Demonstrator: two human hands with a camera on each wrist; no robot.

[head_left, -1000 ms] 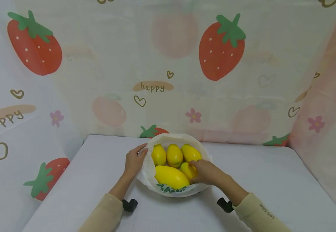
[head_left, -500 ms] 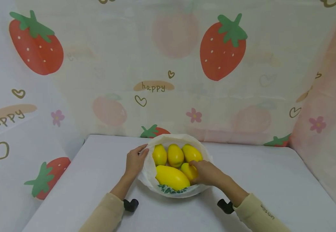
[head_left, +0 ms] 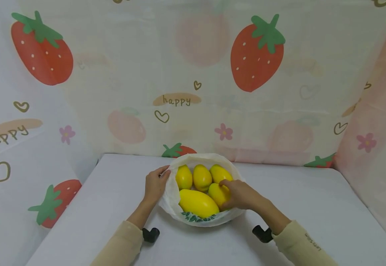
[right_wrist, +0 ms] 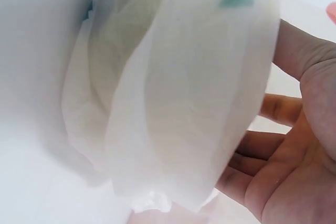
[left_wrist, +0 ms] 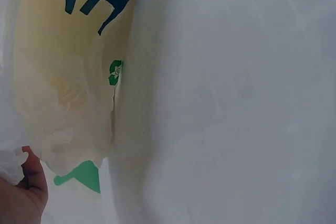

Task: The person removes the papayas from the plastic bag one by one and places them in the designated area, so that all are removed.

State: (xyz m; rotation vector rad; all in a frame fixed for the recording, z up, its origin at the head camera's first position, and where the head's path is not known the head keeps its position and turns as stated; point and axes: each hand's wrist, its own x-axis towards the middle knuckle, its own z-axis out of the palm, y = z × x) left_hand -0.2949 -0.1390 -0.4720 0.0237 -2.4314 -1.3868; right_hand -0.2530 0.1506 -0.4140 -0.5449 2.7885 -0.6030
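A white plastic bag (head_left: 171, 207) with a green leaf print stands with its mouth spread wide on the table. Inside lie several yellow mangoes, one of them a large mango (head_left: 197, 204) at the front. My left hand (head_left: 154, 184) pinches the bag's left rim; the left wrist view shows part of this hand (left_wrist: 23, 195) at the bag's edge. Over the right rim reaches my right hand (head_left: 243, 195), holding a smaller mango (head_left: 217, 193) between thumb and fingers. From the right wrist, the bag's side (right_wrist: 199, 87) hides that mango and the fingertips.
Behind the white table (head_left: 289, 207) hangs a cloth backdrop (head_left: 263, 118) with printed strawberries. A black wrist mount (head_left: 151, 235) sits by the left sleeve, another black mount (head_left: 262, 234) by the right one.
My right hand has risen slightly with the smaller mango, which now shows more of itself above the large one. The left hand stays on the rim.
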